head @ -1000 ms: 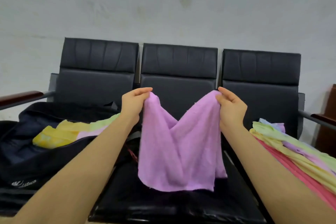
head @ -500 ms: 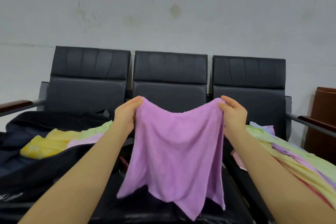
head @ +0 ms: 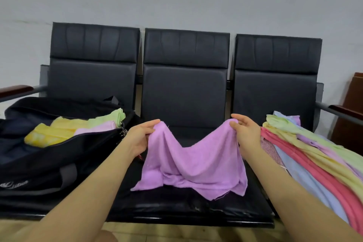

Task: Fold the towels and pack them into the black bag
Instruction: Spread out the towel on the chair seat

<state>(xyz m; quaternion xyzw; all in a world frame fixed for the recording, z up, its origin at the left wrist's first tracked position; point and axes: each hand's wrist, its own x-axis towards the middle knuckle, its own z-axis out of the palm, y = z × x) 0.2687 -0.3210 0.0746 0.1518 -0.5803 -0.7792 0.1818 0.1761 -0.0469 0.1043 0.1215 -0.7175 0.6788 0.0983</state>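
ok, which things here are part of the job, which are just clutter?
Job:
purple towel, pinched by left hand and right hand
black bag
folded towels in it
unfolded towel pile

Not job:
bench
brown wooden furniture

The left hand (head: 138, 137) and right hand (head: 245, 131) each pinch a top corner of a purple towel (head: 193, 167), which sags between them, its lower edge lying on the middle seat (head: 176, 205). On the left seat the open black bag (head: 49, 165) holds folded towels (head: 78, 128). A stack of unfolded towels (head: 314, 153) drapes over the right seat.
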